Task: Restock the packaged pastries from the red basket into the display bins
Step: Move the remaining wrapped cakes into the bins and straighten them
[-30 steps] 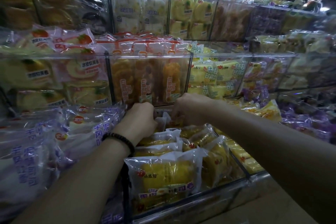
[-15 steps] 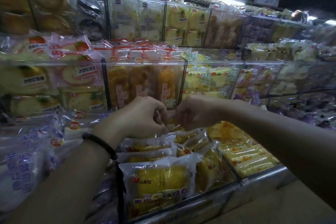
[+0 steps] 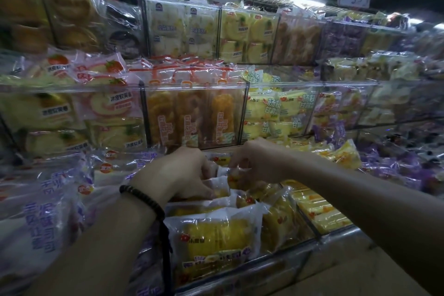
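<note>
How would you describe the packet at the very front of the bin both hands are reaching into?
Find the lowest tier's clear-fronted bin, below the orange bread packets. The front packet stands against its front wall, nearest the camera. Unlike the neighbours behind it, it shows its whole yellow face with a red logo.

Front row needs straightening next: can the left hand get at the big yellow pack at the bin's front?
Probably yes: the big yellow pack lies uncovered, nearer than the left hand. That hand must first release the rear pack it pinches.
</note>
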`<state>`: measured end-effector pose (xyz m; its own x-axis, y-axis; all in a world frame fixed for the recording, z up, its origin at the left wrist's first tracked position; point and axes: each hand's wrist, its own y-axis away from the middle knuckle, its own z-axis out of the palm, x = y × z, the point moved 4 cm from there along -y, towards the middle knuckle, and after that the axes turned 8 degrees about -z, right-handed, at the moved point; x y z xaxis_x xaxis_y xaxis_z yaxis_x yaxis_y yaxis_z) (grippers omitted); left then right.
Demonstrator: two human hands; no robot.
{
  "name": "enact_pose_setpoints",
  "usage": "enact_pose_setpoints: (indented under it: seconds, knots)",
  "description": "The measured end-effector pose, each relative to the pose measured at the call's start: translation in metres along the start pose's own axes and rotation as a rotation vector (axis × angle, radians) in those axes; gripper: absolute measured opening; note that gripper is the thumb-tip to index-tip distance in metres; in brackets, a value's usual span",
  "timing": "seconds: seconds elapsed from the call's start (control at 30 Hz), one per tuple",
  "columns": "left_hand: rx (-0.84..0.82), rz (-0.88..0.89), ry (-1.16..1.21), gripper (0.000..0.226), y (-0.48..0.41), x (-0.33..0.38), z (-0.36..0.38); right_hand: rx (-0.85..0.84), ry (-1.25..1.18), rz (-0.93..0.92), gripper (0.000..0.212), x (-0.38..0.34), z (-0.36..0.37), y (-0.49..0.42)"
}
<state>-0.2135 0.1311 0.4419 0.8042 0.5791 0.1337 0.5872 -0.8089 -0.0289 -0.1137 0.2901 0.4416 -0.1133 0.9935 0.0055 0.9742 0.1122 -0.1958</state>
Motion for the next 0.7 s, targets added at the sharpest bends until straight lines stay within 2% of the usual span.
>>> enact_pose_setpoints:
  seconds: [0.03,0.1,0.2,0.27,0.37,0.5,0.6,0.7]
  knots:
    - [0.009,-0.044,-0.008,0.029,-0.001,-0.002,0.000,0.023,-0.015,0.006,0.013,0.001,-0.004,0.003]
    - [0.034,-0.131,0.009,0.028,-0.004,-0.005,-0.001,0.071,-0.022,0.014,0.024,0.004,-0.012,0.006]
    - [0.079,-0.222,0.045,0.025,-0.008,-0.007,-0.001,0.119,-0.019,0.060,0.006,0.008,-0.022,0.010]
    - [0.103,-0.249,0.047,0.026,-0.010,-0.007,0.000,0.154,-0.030,0.100,0.014,0.010,-0.032,0.012]
    - [0.095,-0.272,0.055,0.032,-0.011,-0.006,0.004,0.102,0.009,0.075,0.019,0.004,-0.042,0.011]
    - [0.059,-0.296,0.086,0.036,-0.009,-0.007,0.002,0.058,0.036,0.071,0.011,0.002,-0.046,0.011]
    - [0.024,-0.316,0.097,0.042,-0.009,-0.009,0.000,0.065,0.013,0.072,0.022,0.002,-0.049,0.015]
    - [0.003,-0.330,0.097,0.045,-0.011,-0.010,-0.001,0.018,0.001,0.072,0.014,0.004,-0.050,0.016]
